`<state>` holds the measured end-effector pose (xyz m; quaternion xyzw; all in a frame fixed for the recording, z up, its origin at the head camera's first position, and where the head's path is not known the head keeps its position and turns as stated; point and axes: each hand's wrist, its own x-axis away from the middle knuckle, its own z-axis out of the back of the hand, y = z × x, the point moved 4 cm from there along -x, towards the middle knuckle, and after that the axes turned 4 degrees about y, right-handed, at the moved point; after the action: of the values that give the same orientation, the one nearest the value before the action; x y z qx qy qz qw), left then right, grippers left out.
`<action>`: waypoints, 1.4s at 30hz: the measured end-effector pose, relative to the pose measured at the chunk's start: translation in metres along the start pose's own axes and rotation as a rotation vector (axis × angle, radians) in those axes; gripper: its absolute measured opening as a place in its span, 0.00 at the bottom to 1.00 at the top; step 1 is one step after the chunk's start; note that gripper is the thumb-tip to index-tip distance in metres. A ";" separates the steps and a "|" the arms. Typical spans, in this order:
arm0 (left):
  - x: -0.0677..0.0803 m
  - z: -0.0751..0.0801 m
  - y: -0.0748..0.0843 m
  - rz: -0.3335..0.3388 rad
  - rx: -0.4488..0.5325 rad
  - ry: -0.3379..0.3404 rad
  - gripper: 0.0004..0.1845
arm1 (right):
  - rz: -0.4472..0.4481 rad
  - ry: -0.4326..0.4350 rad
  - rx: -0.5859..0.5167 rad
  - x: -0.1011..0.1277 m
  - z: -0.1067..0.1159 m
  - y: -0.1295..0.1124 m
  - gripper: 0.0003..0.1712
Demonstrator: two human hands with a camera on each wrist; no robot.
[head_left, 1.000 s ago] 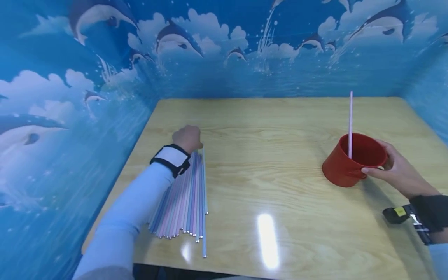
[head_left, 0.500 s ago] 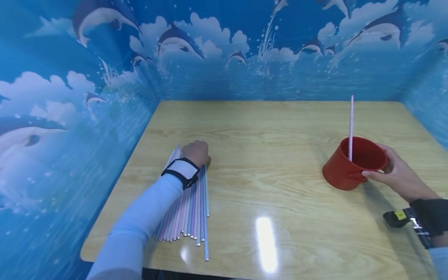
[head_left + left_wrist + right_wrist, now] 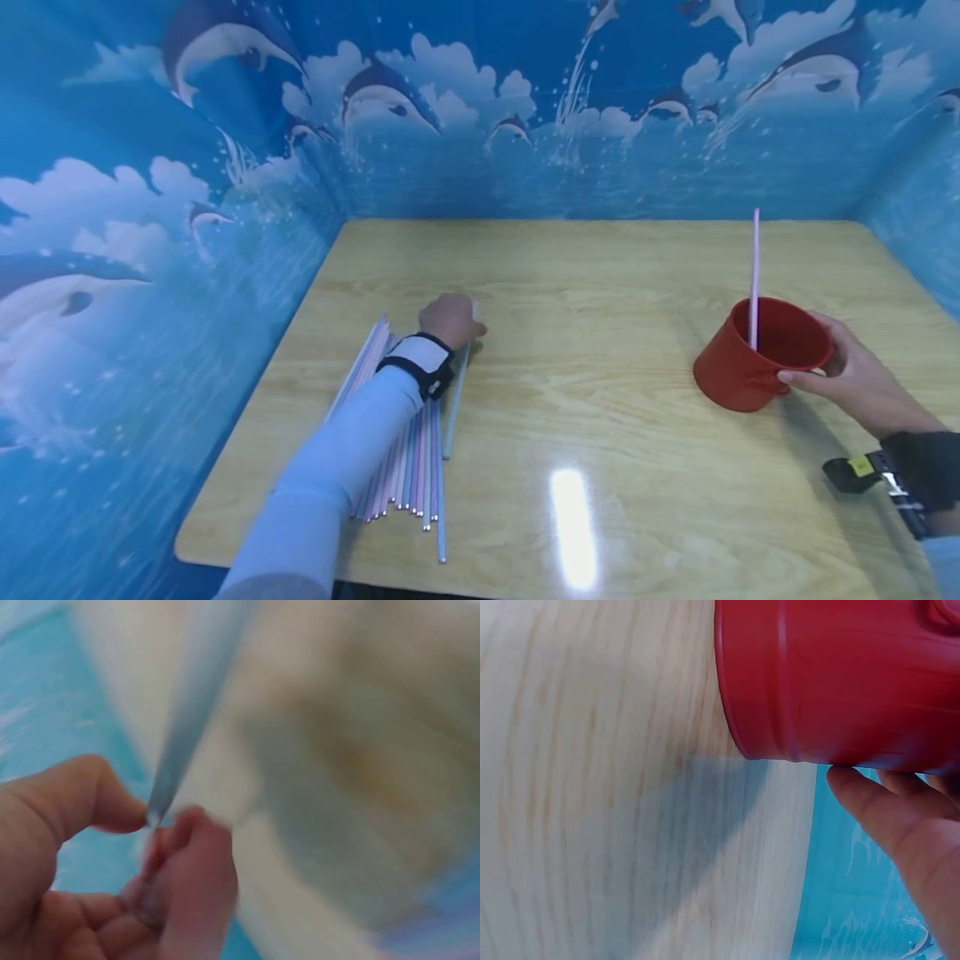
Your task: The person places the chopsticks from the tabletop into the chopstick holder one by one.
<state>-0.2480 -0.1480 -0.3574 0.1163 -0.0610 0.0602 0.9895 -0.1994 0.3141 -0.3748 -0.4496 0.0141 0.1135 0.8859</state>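
- Head view: the left hand [image 3: 452, 322] has shifted rightward over the last second, from above the bundle of sticks [image 3: 401, 471] to just beyond its right edge.
- With it has come one pale stick [image 3: 457, 404] — a second ago it lay alongside the others, and now its upper end leans out to the right while its lower end is near the bundle. Whether that lower end touches the table [image 3: 585, 333], I cannot tell.
- Left wrist view: the hand is narrow, pinching that stick by its tip between the fingertips [image 3: 124, 814]. The picture is blurred, but only this one stick shows in the grip.
- Across the table, the right hand [image 3: 858, 379] holds the red cup [image 3: 735, 367] by its side, much as before; a single pink stick [image 3: 754, 283] stands in it, poking well above the rim.
- For the work in hand, the change seems to mean that a single stick is now parted from the bundle — though it is well apart from the cup, and most sticks lie together on the table.
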 end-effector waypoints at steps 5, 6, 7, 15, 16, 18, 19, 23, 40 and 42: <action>-0.006 0.038 0.041 -0.112 0.512 0.060 0.10 | 0.021 0.004 -0.031 0.004 0.001 -0.008 0.42; -0.006 0.049 0.052 -0.140 0.606 0.064 0.07 | 0.027 0.007 -0.036 0.005 0.000 -0.011 0.42; -0.005 0.061 0.062 -0.170 0.693 0.078 0.06 | 0.031 0.009 -0.042 0.005 0.001 -0.013 0.42; 0.038 0.161 0.160 -0.450 1.057 0.226 0.09 | 0.071 -0.018 -0.138 0.006 -0.002 -0.017 0.41; 0.046 0.169 0.173 -0.505 1.091 0.241 0.10 | 0.073 -0.025 -0.150 0.006 -0.002 -0.017 0.41; 0.059 0.177 0.195 -0.605 1.162 0.249 0.12 | 0.070 -0.034 -0.145 0.008 -0.002 -0.017 0.41; 0.064 0.178 0.206 -0.642 1.203 0.238 0.13 | 0.065 -0.036 -0.143 0.008 -0.001 -0.017 0.41; 0.074 0.167 0.241 -0.688 1.253 0.194 0.14 | 0.045 -0.031 -0.087 0.007 0.001 -0.018 0.40; 0.033 0.037 0.286 -0.537 0.991 0.192 0.10 | 0.066 -0.011 -0.144 0.008 0.003 -0.018 0.41; 0.029 0.030 0.284 -0.495 0.982 0.203 0.10 | 0.065 -0.016 -0.157 0.007 0.004 -0.018 0.41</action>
<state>-0.2606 0.1225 -0.2615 0.5680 0.0991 -0.1419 0.8046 -0.1886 0.3082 -0.3592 -0.5160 0.0129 0.1466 0.8438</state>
